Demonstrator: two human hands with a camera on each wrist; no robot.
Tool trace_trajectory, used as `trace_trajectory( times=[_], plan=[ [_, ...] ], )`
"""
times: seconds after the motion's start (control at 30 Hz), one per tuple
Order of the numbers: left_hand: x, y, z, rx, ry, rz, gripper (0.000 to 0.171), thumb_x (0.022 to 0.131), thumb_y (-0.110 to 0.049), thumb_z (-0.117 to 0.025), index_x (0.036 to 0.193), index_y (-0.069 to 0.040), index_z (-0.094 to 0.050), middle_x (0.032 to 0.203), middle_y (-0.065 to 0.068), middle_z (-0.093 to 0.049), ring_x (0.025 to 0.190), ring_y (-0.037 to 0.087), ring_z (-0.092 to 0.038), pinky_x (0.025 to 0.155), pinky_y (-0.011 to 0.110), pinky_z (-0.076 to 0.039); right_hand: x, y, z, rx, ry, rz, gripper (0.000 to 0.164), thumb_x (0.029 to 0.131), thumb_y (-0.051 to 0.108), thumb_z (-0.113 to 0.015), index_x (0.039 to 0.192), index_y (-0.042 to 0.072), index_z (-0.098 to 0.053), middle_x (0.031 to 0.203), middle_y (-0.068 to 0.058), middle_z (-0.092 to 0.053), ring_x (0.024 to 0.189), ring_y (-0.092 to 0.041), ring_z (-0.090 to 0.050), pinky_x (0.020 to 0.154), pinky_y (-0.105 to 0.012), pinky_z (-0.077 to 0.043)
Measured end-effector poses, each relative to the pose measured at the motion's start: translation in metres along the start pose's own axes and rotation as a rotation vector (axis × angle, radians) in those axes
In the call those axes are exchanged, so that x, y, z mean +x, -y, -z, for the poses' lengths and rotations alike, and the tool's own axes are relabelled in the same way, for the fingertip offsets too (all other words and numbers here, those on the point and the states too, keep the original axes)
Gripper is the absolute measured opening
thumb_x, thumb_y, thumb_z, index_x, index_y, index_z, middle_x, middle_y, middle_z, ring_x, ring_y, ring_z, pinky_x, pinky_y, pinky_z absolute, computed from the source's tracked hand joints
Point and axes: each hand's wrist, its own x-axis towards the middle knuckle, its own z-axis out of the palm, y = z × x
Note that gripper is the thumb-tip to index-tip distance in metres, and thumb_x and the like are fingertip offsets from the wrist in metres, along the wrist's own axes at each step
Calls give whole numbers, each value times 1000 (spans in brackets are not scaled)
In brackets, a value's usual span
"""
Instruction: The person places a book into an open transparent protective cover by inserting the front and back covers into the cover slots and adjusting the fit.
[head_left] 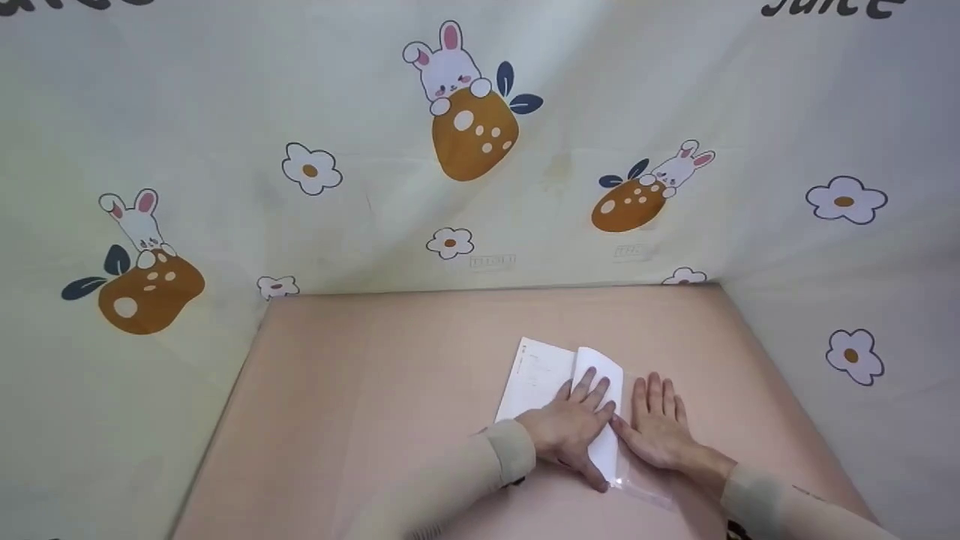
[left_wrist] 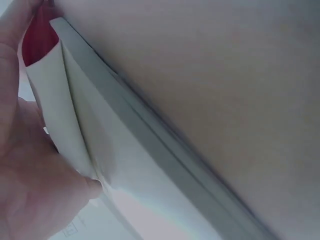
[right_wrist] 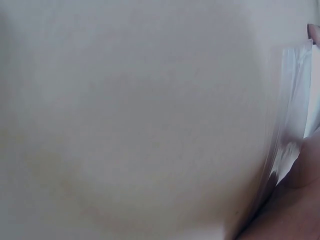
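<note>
A book [head_left: 534,379] lies on the tabletop, right of the middle, with a white flap [head_left: 602,364] folded over its right part. Spread across this flap, my left hand [head_left: 568,429] presses it with straight fingers and the thumb held out. The left wrist view shows the book's thick page edge [left_wrist: 125,115] and a red inner surface [left_wrist: 40,37] inside the curved flap. Clear plastic film [head_left: 641,491] reaches out past the book's right side. My right hand [head_left: 660,431] rests flat there, fingers straight and together, its thumb at the flap's edge.
The pinkish-brown tabletop [head_left: 360,390] extends around the book. A pale cloth [head_left: 360,90] printed with rabbits, fruit and flowers stands behind the table and along both sides.
</note>
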Motion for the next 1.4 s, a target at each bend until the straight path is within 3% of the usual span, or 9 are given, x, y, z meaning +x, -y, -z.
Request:
trace_trajectory(
  times=[0.17,0.3,0.47,0.57,0.67,0.9,1.03,1.2,1.4],
  plan=[
    [3,0,2,-69,1,-19,119,90,-88,-70,179,-20,-30,192,4,-7,180,27,8,146,53,-12,-1,-2,0,-23,8,8,102,113,52,-51,171,-18,-5,179,-45,12,167,-69,11,134,-83,3],
    [9,11,3,-151,-84,-37,96,103,-68,-68,177,-17,-35,192,12,-6,180,31,3,146,47,-14,-1,-1,1,-26,13,9,102,114,55,-48,171,-17,-5,179,-45,12,167,-69,12,133,-84,3],
    [15,27,1,-267,-175,85,110,101,-59,-74,182,-13,-15,191,20,6,180,37,3,146,39,-14,2,0,0,-23,5,13,99,115,55,-46,172,-17,-6,180,-44,10,168,-68,12,134,-83,3],
    [15,31,0,-333,-150,139,116,98,-64,-75,183,-19,-9,190,20,10,180,37,5,146,42,-15,2,-1,-2,-2,-13,22,96,116,50,-47,171,-18,-7,179,-45,9,167,-69,12,134,-83,2],
    [16,30,0,-352,-119,147,109,98,-64,-74,182,-26,-15,190,20,10,180,36,5,146,44,-15,2,-4,-4,43,-39,38,94,116,47,-48,170,-20,-9,178,-48,8,167,-71,12,133,-84,3],
    [18,21,1,-322,-71,146,98,101,-57,-72,181,-26,-25,191,19,11,180,35,7,147,43,-10,2,-7,-1,94,-10,21,89,117,45,-44,171,-17,-9,180,-44,11,168,-66,16,134,-80,11],
    [22,10,0,-289,-106,146,99,103,-55,-72,181,-21,-22,190,20,13,179,39,9,147,43,-12,4,-9,-1,113,-14,13,94,117,52,-44,171,-17,-9,180,-44,10,168,-66,17,134,-80,11],
    [27,-4,1,-174,-165,129,95,105,-52,-71,180,-17,-25,190,22,7,179,42,4,146,46,-15,8,-16,-5,88,-1,14,100,116,61,-40,173,-14,-6,181,-42,13,168,-65,18,133,-80,11],
    [29,-12,4,-64,-158,151,94,106,-56,-67,180,-18,-24,191,19,2,179,41,0,145,45,-20,4,-14,-2,121,-13,39,99,116,59,-43,172,-15,-10,181,-43,10,168,-67,18,132,-81,13]
  ],
)
